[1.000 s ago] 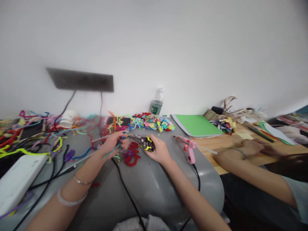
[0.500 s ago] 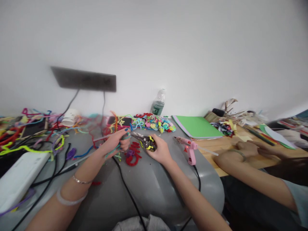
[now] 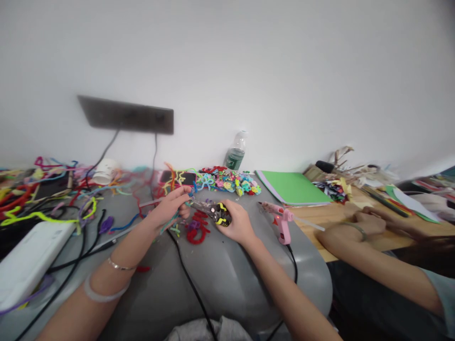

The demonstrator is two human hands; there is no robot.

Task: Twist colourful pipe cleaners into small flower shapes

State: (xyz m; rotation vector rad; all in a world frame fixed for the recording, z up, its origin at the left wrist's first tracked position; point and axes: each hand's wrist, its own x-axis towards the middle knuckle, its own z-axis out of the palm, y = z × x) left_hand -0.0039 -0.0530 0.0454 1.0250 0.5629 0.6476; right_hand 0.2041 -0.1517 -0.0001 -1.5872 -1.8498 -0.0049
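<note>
My left hand [image 3: 171,206] pinches a teal pipe cleaner [image 3: 168,222] whose loose end hangs below the fingers. My right hand [image 3: 237,221] grips black-and-yellow pliers [image 3: 213,212], their jaws pointing left at the pipe cleaner by my left fingertips. Just below the hands, red and purple twisted pipe cleaner shapes [image 3: 195,228] lie on the grey table [image 3: 220,274].
A pink glue gun [image 3: 280,221] stands right of my hands, its black cord trailing down. Behind are several small pipe cleaner flowers [image 3: 231,182], a water bottle [image 3: 234,152], green paper [image 3: 291,185] and tangled pipe cleaners [image 3: 42,199] at left. Another person's arm [image 3: 369,246] rests on the wooden table at right.
The pliers' jaws have closed in on the pipe cleaner at my left fingertips. The other person's hands shifted slightly.
</note>
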